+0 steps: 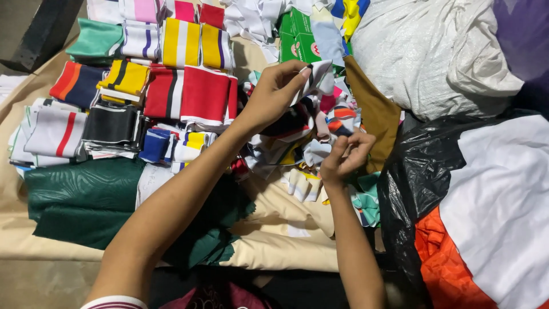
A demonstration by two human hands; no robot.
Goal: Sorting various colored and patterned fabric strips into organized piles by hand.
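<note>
Nearest the camera, at six o'clock, two bare forearms reach up from the lower edge over a smooth cream cloth sheet [286,246] and a crumpled dark green fabric piece [80,197] with a faint ribbed sheen at eight o'clock. At four o'clock a glossy, wrinkled black plastic bag [417,183] lies open around soft white cloth [503,200] and creased bright orange cloth [446,263]. Just past centre, the right hand [346,155] has its fingertips pinched shut on a small edge of fabric in the loose heap of mixed knit collar strips [303,137], a tangle of white, red, yellow and navy scraps. Slightly farther, toward twelve o'clock, the left hand [273,91] is clenched around a narrow white ribbed strip with dark stripes [317,77], lifted just above the same heap, thumb and forefinger grasping its upper end. At ten o'clock lie neat folded stacks of striped ribbed bands [171,74], flat rectangles in red, yellow, white, navy and black, set side by side. Beside the heap at two o'clock lies a flat brown cloth panel [372,109]. Farthest, at one o'clock, sits a bulky white woven sack [429,51], coarse and wrinkled, with green cardboard boxes [298,37] at twelve o'clock.
</note>
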